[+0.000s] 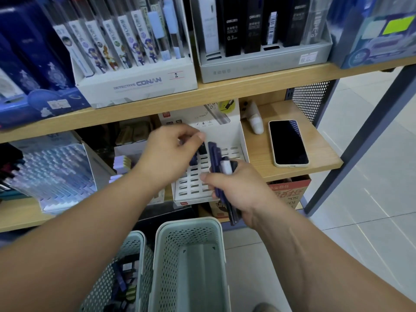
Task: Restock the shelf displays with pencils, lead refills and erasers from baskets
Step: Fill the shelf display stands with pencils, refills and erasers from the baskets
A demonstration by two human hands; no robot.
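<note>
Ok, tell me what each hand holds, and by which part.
Right hand grips a bundle of dark blue refill cases around their middle. Left hand pinches one dark case by its top end.

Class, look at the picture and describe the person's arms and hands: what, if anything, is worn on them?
Both forearms are bare right up to the frame's edge, with no sleeves in view. The left hand and the right hand wear no gloves. No ring shows on the visible fingers, and no watch, bracelet or band shows at either wrist.
</note>
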